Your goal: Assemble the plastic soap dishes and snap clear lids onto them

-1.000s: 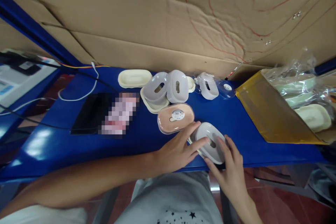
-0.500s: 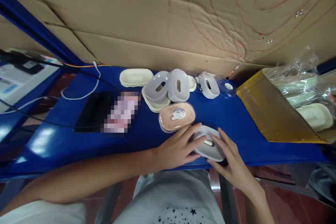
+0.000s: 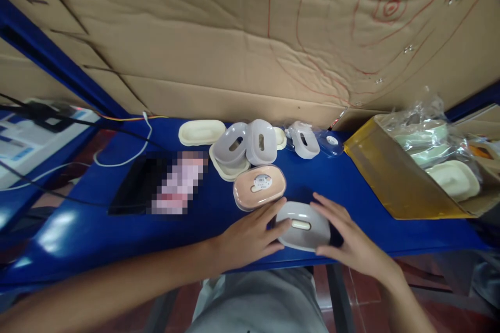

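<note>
A light-grey oval dish (image 3: pixel 305 238), with a cream bar showing in its central slot, lies near the front edge of the blue table. My left hand (image 3: pixel 250 237) is at its left side, fingers spread, with fingertips touching the rim and one reaching in beside the slot. Around the right end, my right hand (image 3: pixel 349 237) has its fingers apart, thumb by the lower rim and forefinger by the upper rim. Just behind the left fingers lies a peach oval box (image 3: pixel 253 195) under a clear cover with a round label.
Grey slotted dishes (image 3: pixel 262 158) overlap a cream tray (image 3: pixel 230 173) at the back. Another cream tray (image 3: pixel 201 132) lies left of them. A wrapped grey piece (image 3: pixel 307 150) and a clear cover (image 3: pixel 332 148) stand further right. A cardboard box (image 3: pixel 375 177) holds bagged pieces. Left are a black object (image 3: pixel 130 190) and cables.
The view has tilted up a little. My right hand's fingers have spread wider and loosened around the grey dish. The left hand stays against its left side.
</note>
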Available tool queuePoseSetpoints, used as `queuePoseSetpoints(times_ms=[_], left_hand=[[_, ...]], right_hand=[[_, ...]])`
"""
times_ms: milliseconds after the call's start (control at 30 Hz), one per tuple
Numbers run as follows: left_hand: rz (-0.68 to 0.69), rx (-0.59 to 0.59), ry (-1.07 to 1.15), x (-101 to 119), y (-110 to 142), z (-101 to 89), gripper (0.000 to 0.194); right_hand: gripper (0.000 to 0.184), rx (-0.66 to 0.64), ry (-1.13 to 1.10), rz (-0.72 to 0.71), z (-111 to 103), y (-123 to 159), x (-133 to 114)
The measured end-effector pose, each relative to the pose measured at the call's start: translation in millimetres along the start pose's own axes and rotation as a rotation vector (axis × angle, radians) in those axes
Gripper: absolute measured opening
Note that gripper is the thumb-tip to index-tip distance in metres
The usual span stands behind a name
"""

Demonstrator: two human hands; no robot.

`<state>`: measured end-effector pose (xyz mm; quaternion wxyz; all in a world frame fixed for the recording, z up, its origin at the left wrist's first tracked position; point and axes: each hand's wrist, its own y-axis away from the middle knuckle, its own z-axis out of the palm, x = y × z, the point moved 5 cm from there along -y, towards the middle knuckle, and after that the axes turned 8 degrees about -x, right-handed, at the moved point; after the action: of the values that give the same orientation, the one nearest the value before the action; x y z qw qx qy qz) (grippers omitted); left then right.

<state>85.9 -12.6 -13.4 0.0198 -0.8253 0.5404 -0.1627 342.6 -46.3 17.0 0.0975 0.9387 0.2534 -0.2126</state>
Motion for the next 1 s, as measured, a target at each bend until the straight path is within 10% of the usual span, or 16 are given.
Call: queuePoseSetpoints(times_ms=[167,333,600,1000], left_hand=[[-0.007,0.012,0.088,0,-2,0.1,0.057],[0.017,-0.033,0.160,-4,0,-1.0,0.061],[0.002,-0.078,0.257,-11,5,-4.1,0.059],[-0.060,-0.059,0.270,-12,-1,-9.1,0.067]], right_hand=[[0.058,0.263,0.066,0.032,-53,-70,47],[0.059,0.411,0.273,0.072,-54,-140,72],[0.048,0.511,0.235,0.022,-57,-144,93],[0.055,0.298,0.078,-0.119,-98,-208,135]])
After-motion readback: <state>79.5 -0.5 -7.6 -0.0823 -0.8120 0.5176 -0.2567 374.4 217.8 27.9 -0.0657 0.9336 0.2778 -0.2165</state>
